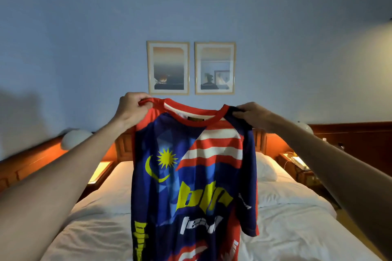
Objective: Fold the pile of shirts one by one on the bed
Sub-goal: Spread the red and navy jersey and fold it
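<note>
I am holding the shirt up in the air between my hands, left hand and right hand each gripping a shoulder, its body hanging below them over the bed.

Jersey shirt is hanging upright in the air above the bed, held at both shoulders, front facing the camera. Navy body, red collar and red shoulder patch — red and white stripes running across the upper chest, yellow crescent and star beside them, yellow and white lettering lower down. Sleeves are drooping at the sides; the hem is running out of view below.
</note>
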`<state>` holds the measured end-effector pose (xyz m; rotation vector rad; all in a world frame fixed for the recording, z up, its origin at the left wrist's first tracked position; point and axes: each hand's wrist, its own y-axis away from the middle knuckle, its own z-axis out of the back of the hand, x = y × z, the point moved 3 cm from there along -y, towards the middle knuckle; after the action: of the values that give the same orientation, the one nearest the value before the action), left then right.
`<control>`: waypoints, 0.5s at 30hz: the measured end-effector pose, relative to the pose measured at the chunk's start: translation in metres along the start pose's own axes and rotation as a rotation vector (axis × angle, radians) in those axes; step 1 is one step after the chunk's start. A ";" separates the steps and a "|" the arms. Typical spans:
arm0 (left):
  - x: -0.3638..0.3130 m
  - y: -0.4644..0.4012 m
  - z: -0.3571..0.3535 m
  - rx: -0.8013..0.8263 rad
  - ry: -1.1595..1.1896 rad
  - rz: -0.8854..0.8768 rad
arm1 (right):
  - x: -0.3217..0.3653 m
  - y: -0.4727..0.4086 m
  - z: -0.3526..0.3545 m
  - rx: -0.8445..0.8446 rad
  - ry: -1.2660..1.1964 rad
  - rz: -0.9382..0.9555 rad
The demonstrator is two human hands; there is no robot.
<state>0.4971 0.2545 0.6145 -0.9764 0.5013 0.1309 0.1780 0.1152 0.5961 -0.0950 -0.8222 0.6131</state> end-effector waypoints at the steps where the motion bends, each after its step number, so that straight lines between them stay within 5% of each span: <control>1: 0.001 -0.002 0.000 -0.006 0.007 0.026 | 0.001 0.000 -0.001 0.024 0.005 0.001; 7: 0.004 -0.005 0.004 -0.098 0.152 0.187 | 0.004 0.002 0.005 0.007 -0.097 0.062; 11: 0.006 -0.006 0.001 -0.122 0.169 0.155 | 0.007 0.003 -0.005 0.066 0.103 0.110; 15: 0.008 -0.006 -0.002 -0.106 0.118 0.142 | 0.005 0.000 -0.009 -0.023 -0.023 0.069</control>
<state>0.5058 0.2481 0.6143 -1.0562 0.6781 0.2296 0.1875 0.1191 0.5930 -0.1385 -0.8514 0.6710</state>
